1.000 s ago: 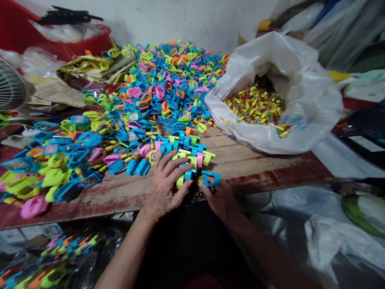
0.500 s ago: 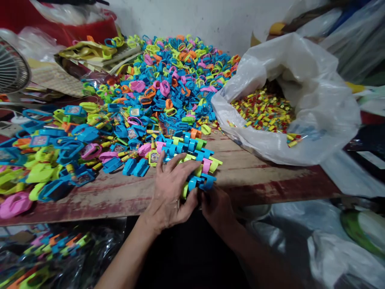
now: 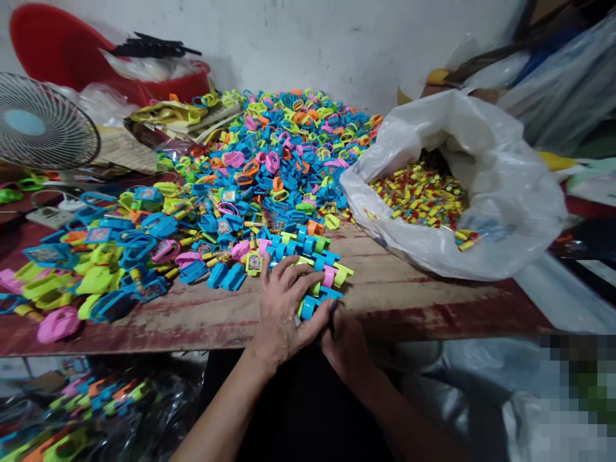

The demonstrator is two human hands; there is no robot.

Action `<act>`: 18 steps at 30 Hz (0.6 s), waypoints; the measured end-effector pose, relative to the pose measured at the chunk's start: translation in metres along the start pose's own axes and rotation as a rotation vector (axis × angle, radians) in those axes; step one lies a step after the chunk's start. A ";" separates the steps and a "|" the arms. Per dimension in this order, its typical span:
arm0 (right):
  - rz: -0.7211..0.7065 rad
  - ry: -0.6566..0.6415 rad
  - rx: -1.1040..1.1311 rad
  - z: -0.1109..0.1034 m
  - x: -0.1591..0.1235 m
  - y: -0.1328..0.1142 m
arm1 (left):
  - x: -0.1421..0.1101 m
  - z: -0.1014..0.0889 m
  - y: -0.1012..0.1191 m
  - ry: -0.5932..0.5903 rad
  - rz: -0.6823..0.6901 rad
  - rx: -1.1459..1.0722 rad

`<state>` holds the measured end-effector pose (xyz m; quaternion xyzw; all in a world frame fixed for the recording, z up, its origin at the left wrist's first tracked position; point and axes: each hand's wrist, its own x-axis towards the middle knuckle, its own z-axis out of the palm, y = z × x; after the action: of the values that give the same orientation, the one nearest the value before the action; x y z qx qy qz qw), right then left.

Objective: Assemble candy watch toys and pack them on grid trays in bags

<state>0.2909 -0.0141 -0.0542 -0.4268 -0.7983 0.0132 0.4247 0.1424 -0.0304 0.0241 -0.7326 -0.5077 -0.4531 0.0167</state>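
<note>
Rows of small plastic toy watches (image 3: 330, 276) in blue, lime, pink and orange are lined up near the table's front edge. My left hand (image 3: 286, 308) wraps over their near left side, fingers curved across the top and thumb along the front. At the front corner, close to that thumb, my right hand (image 3: 347, 350) is closed, its fingertips bent inward and in shadow. Whatever it pinches, if anything, is hidden. Loose toy watches (image 3: 144, 231) with picture faces lie to the left, mixed with yellow-and-red small tubes.
A large heap of toy watches (image 3: 289, 147) rises against the wall. On the right stands a white plastic bag (image 3: 520, 212) holding many small yellow and red pieces (image 3: 418, 186). A fan (image 3: 43, 122) and a red tub (image 3: 178, 83) are at left. More watches (image 3: 101, 394) lie below the table.
The view has tilted up and turned slightly left, showing more of the fan and red tub. Both hands stay at the same rows, with my left thumb shifted slightly toward the right hand.
</note>
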 end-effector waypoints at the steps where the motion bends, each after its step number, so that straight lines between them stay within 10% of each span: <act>1: 0.000 0.004 0.010 0.000 0.001 -0.001 | 0.000 -0.002 0.000 -0.012 0.007 -0.003; 18: -0.124 -0.065 -0.039 -0.005 0.007 0.000 | 0.006 0.002 0.000 -0.081 -0.019 0.046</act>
<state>0.2929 -0.0111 -0.0464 -0.3840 -0.8367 -0.0150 0.3904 0.1440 -0.0252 0.0268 -0.7450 -0.5251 -0.4113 0.0087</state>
